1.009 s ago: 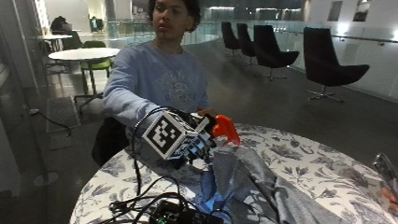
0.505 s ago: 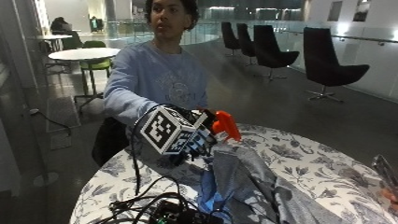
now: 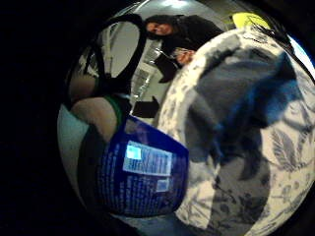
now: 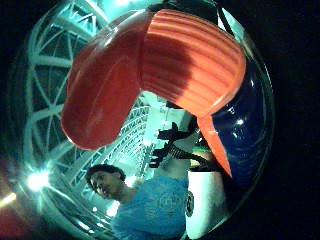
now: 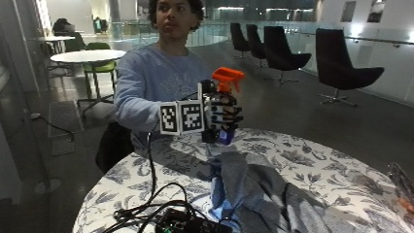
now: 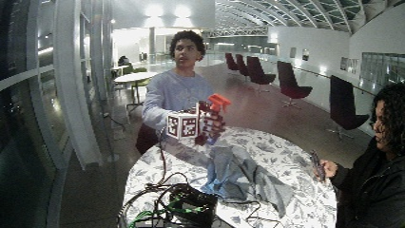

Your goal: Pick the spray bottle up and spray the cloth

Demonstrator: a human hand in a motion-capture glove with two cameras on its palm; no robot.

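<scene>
The blue plastic spray bottle with the orange trigger head (image 5: 224, 103) has risen since a second ago — now upright, well clear of the floral-patterned round table (image 5: 310, 165). The gloved right hand (image 5: 220, 115) curls round its body. The crumpled grey-blue cloth (image 5: 259, 194) lies below — on the table.

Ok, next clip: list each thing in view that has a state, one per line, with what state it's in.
spray bottle: lifted clear of the table, upright, orange nozzle on top
gloved right hand: fingers curled round the bottle's body
grey cloth: crumpled in a heap on the table, below the bottle
table: round, floral cover, carrying the cloth and a tangle of black cables
</scene>
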